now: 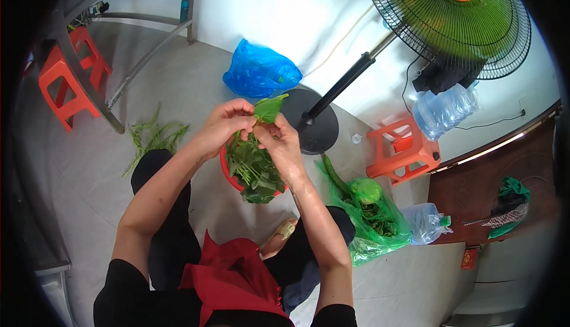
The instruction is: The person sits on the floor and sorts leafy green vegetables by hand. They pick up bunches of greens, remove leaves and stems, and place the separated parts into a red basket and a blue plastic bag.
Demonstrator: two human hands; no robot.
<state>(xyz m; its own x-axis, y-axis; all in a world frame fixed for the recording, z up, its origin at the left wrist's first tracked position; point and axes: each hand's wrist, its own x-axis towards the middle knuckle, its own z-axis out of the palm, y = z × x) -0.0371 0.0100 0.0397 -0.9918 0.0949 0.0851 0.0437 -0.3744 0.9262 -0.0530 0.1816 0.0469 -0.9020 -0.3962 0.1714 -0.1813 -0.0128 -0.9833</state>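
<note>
Over grey floor [98, 178], above the red basin [224, 165]'s far edge, a leaf [269, 108] is pinched by left hand [228, 122] and right hand [281, 145].

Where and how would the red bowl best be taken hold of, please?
Probably the red bowl is best gripped by its left rim, from the person's left: that rim shows bare, whereas leafy greens hang over the near edge.
</note>
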